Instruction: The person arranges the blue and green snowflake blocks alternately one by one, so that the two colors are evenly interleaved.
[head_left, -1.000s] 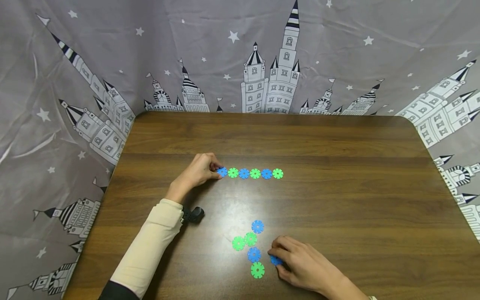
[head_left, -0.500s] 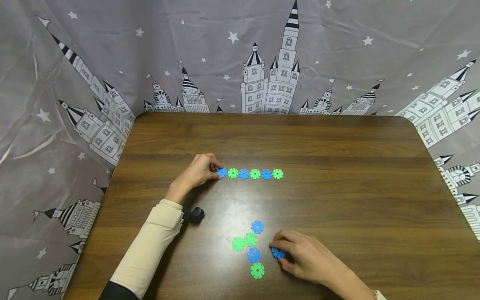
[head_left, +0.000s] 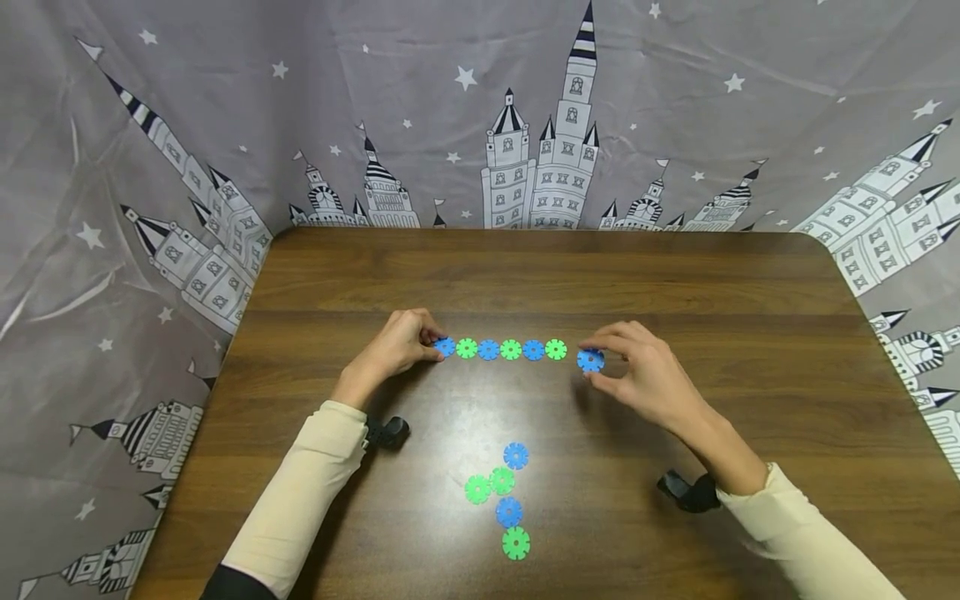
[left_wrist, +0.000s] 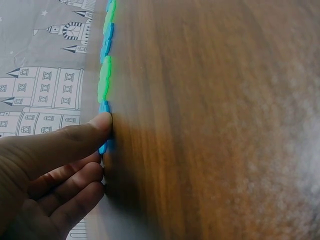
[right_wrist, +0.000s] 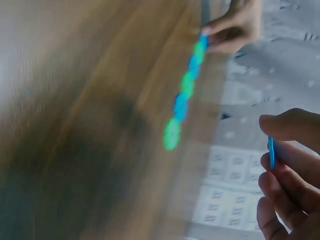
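Note:
A straight row of notched plastic discs, blue and green by turns, lies across the middle of the table. My left hand [head_left: 399, 342] pinches the blue disc [head_left: 445, 347] at the row's left end between thumb and fingers. At the right end lies a green disc [head_left: 556, 349]. Just beyond it, my right hand [head_left: 651, 371] grips another blue disc [head_left: 591, 360] by its edges, held above the table with a shadow below. In the right wrist view this blue disc [right_wrist: 271, 152] shows edge-on between thumb and fingers.
Several loose discs lie nearer the front: a blue disc [head_left: 516, 456], a green disc [head_left: 477, 489] touching another green one, a blue disc [head_left: 508, 512] and a green disc [head_left: 516, 543]. The wooden table [head_left: 750, 333] meets a grey castle-print curtain [head_left: 420, 75] behind.
My right hand has carried the blue disc from beside the loose discs up and away to the right end of the row. The left hand keeps its place.

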